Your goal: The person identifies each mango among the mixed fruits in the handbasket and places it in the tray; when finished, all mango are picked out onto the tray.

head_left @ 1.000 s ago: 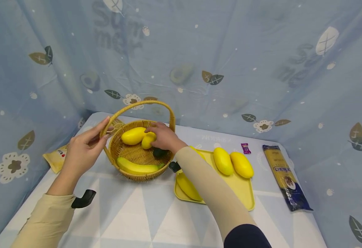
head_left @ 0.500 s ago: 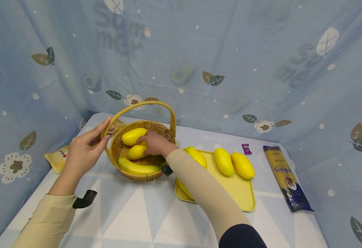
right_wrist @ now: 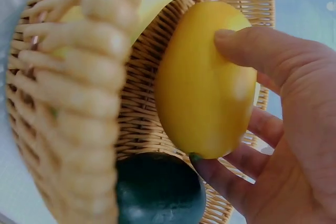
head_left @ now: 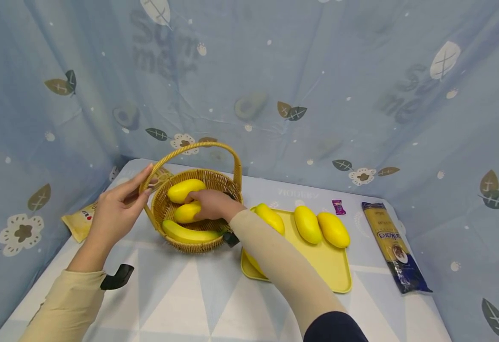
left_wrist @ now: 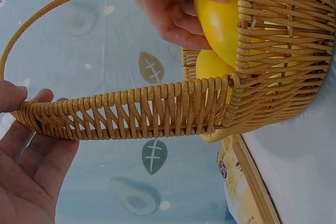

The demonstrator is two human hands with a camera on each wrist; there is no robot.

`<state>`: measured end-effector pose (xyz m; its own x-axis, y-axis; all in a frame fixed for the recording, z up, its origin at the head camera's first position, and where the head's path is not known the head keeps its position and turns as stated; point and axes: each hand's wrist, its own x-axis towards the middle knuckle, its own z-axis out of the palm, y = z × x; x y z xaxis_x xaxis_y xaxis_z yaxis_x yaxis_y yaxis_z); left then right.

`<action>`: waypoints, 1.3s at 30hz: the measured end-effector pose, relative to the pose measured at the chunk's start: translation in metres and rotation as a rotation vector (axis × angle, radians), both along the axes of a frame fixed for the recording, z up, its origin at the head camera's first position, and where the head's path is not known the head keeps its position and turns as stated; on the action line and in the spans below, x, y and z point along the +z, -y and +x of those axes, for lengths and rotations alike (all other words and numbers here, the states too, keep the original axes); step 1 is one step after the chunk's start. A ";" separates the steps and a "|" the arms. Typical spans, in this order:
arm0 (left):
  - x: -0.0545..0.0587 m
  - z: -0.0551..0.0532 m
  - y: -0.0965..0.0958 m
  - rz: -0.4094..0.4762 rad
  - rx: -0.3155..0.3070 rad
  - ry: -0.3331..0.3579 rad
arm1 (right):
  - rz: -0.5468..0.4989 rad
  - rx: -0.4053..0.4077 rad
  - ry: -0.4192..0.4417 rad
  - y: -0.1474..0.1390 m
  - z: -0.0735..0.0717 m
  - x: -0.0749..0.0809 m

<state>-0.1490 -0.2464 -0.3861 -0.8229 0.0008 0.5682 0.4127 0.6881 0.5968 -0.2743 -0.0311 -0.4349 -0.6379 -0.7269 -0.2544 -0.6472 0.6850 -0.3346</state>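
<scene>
In the head view my left hand (head_left: 118, 209) pinches one side of the wicker basket's (head_left: 198, 247) upright handle (head_left: 193, 148); the left wrist view shows thumb and fingers about its woven strip. My right hand (head_left: 215, 206) reaches inside the basket and grips a yellow mango (head_left: 186, 213). In the right wrist view the thumb lies on top of this mango (right_wrist: 205, 82), with fingers round its far side. Behind it in the basket rests another mango (head_left: 185, 190), and a banana (head_left: 189, 233) lies along the front. A smooth dark green fruit (right_wrist: 160, 190) sits beside the held mango.
Right of the basket, a yellow tray (head_left: 330, 275) bears several yellow mangoes (head_left: 307, 224), partly hidden under my right sleeve. Further right are a small purple wrapped candy (head_left: 338, 207) and a long gold-and-blue packet (head_left: 396, 247). A yellow packet (head_left: 78, 222) lies left of the basket.
My right hand has moved the mango leftward and toward the front within the basket, between the other mango and the banana. My left hand keeps its place on the handle.
</scene>
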 end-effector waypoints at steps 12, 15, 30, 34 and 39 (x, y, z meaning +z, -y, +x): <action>-0.001 0.000 0.000 -0.003 -0.004 -0.004 | -0.116 0.037 -0.062 -0.031 0.014 0.019; 0.000 0.000 -0.001 -0.002 -0.001 -0.007 | -0.163 0.036 -0.055 -0.046 0.018 0.027; -0.002 0.001 0.000 -0.005 0.001 -0.010 | -0.368 -0.139 0.029 -0.154 0.050 0.043; -0.002 0.001 0.000 -0.003 0.008 -0.002 | -0.410 -0.212 0.052 -0.190 0.063 0.038; -0.002 -0.001 -0.001 0.000 -0.007 -0.010 | -0.423 -0.319 0.053 -0.236 0.081 0.030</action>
<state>-0.1496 -0.2454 -0.3878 -0.8170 0.0066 0.5766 0.4236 0.6853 0.5924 -0.1932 0.2050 -0.4045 -0.8385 -0.5445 -0.0188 -0.4033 0.6435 -0.6506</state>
